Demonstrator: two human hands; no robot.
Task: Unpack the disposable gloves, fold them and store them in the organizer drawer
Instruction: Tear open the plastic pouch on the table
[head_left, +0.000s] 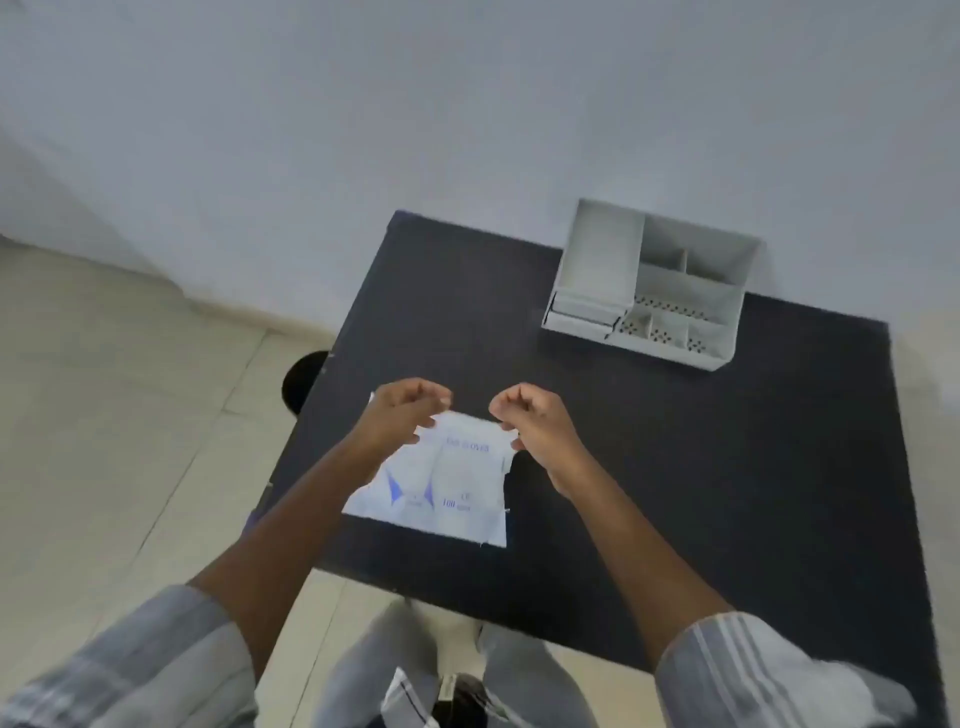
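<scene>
Two striped grey sleeves (769, 670) fill the bottom corners, both cut off by the frame edge and blurred. Bare forearms reach from them over the near edge of the black table (727, 493). The left hand (400, 415) and right hand (535, 421) each pinch a far corner of the glove packet (441, 488), fingers curled closed on the plastic, holding its far edge up while its near edge rests on the table close to the table's near left edge. The packet's blue print is smeared; only "100" reads clearly. The grey organizer (654, 291) stands at the table's far side, well apart from the packet, its small drawer at the lower left corner. A dark round object (304, 382) is half hidden behind the table's left edge.
</scene>
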